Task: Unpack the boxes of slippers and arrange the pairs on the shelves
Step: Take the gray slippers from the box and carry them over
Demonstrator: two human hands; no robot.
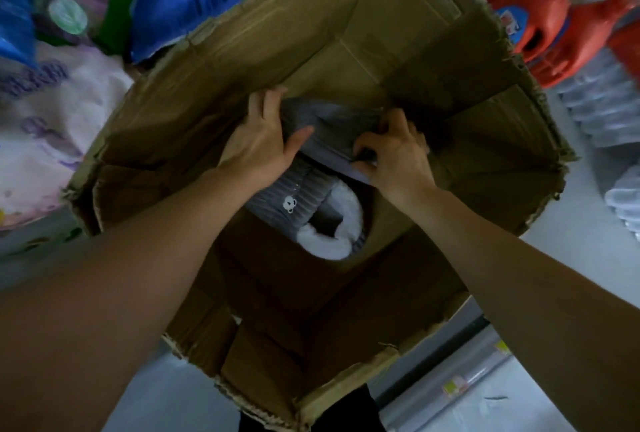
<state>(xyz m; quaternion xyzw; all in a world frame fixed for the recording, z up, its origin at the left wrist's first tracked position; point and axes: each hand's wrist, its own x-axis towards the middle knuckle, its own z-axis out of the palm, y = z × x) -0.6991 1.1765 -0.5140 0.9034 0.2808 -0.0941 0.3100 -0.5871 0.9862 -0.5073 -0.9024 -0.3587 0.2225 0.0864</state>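
Note:
A big open cardboard box (242,61) with ragged torn flaps fills the head view. Inside it, a grey ribbed slipper (311,196) with white fleece lining and a small panda badge hangs toe-up. A second grey slipper (332,126) lies across above it, sole outward. My left hand (263,140) grips the left end of that upper slipper, thumb over its edge. My right hand (394,151) pinches its right end where the two slippers meet. Whether the pair is tied together is hidden by my fingers.
Blue, purple and white plastic product packs (62,92) crowd the left side. Orange detergent jugs (543,26) and wrapped clear bottles (602,102) stand at the right. A shelf edge with yellow price tags (453,386) runs along the lower right. The box bottom below the slippers is dark.

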